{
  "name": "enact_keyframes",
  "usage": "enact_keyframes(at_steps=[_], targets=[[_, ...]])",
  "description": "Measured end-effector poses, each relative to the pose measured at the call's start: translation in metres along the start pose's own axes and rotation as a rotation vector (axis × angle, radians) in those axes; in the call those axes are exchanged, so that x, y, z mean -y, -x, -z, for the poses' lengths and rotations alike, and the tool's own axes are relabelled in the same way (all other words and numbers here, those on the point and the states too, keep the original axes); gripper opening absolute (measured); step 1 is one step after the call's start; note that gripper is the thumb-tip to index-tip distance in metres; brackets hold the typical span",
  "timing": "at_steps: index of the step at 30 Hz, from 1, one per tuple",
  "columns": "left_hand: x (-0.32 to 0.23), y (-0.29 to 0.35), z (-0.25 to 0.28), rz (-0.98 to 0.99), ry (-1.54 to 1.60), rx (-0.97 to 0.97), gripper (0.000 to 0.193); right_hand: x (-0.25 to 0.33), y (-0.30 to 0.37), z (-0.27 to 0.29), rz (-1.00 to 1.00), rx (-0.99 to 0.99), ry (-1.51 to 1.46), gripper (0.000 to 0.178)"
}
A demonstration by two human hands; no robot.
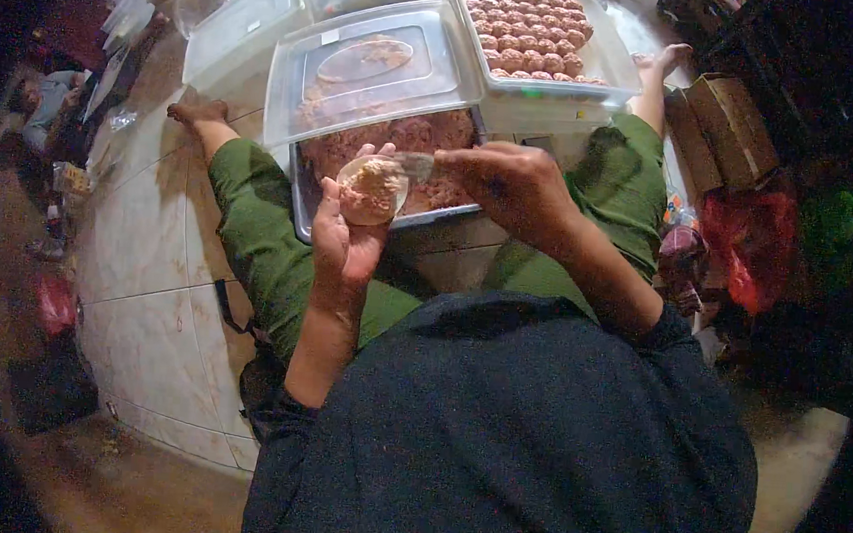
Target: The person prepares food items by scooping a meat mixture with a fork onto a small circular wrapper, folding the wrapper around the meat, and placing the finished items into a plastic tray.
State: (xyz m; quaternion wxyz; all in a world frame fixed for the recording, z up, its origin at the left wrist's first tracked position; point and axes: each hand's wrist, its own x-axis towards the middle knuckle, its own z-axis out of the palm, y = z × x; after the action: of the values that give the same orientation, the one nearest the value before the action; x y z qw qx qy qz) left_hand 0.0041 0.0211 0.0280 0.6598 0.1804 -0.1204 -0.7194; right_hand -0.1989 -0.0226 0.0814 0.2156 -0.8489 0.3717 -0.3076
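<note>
My left hand (339, 241) is palm up and cups a thin round dumpling wrapper (398, 207) with pinkish minced filling (371, 184) on it. From the right, my right hand (516, 186) grips a small flat spreader (415, 165), its blade at the wrapper's edge against the filling; motion smears the blade a little. Both hands are above a dark-rimmed tub (390, 224) of reddish minced meat (440, 195). A translucent lid (447, 65) rests over the tub's far part, with meat smears on it.
Far right of the tub, a clear plastic box (605, 83) holds rows of shaped dumplings (525, 35). More translucent lids (240, 44) lie at the far left. My green-trousered legs flank the tub on the tiled floor (145, 290). Cardboard (728, 133) and a red bag (756, 245) are on the right.
</note>
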Motion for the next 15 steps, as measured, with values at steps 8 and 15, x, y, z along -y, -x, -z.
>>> enact_keyframes(at_steps=[8,15], targets=[[0.013,0.005,-0.003,-0.003,-0.256,-0.027,0.074,-0.018,-0.010,-0.012,-0.005,0.194,-0.074,0.019],[0.003,0.006,-0.009,0.066,0.077,0.053,0.099,0.002,-0.002,-0.018,0.085,0.147,0.045,0.021]])
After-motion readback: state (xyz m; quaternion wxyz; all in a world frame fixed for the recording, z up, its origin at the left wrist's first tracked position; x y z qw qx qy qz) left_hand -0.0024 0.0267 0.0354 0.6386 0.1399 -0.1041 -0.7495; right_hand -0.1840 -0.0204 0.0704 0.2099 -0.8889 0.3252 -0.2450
